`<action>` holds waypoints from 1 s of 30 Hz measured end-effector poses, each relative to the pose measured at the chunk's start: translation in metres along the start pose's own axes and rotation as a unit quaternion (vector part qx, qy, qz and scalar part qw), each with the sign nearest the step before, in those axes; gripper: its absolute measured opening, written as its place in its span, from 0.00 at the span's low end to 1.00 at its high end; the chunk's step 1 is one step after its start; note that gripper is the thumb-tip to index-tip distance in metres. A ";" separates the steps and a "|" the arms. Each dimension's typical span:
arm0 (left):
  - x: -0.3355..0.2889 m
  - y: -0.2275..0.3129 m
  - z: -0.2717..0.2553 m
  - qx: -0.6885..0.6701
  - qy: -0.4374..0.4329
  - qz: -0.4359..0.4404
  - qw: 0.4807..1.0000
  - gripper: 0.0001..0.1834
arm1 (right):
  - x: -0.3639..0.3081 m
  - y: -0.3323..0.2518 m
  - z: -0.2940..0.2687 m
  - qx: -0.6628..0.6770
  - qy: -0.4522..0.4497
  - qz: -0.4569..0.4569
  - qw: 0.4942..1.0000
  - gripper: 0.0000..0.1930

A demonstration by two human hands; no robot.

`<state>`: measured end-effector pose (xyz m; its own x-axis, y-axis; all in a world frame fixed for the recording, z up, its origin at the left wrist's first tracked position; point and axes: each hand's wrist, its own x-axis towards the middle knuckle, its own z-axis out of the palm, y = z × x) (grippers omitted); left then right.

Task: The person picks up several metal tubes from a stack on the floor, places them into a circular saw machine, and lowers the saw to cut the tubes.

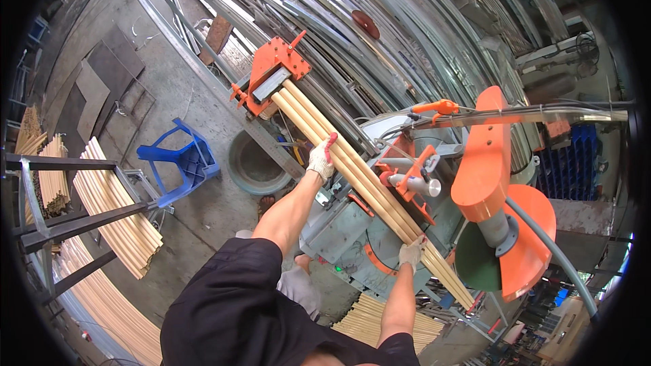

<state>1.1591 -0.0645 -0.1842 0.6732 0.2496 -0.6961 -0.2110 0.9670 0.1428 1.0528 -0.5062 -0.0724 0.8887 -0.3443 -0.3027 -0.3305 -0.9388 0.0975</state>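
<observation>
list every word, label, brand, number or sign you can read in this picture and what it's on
There is no text I can read anywhere in the head view.
Tan bars, orange saw guard, blue stool: no lettering I can make out.
Green light on the machine: any marking beside it is too small to read.
Lower-right clutter: too small and blurred.

left fingers (pixel 331 141) partly hidden, shirt (pixel 224 291) cut off

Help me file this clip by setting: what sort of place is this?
Probably a fabrication workshop: an orange machine that looks like a cutting saw, long tan rods held in the person's hands beside it, and many metal lengths piled behind.
</observation>
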 end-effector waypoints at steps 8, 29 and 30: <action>-0.005 0.053 0.000 0.143 -0.011 0.051 0.988 0.31 | 0.007 -0.037 -0.004 0.033 -0.013 0.006 0.999 0.51; 0.034 0.073 -0.001 0.184 -0.028 -0.024 0.982 0.33 | -0.127 0.005 -0.009 0.288 -0.197 0.139 0.927 0.15; 0.045 0.069 -0.011 0.232 -0.055 0.035 0.971 0.29 | -0.145 0.013 0.005 0.287 -0.281 0.172 0.899 0.16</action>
<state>1.1672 0.0128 -0.2131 0.7452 0.2948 -0.5982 0.0660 0.8600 0.5060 0.9184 -0.4684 -0.0324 0.4543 -0.4013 -0.7953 -0.8087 -0.5603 -0.1792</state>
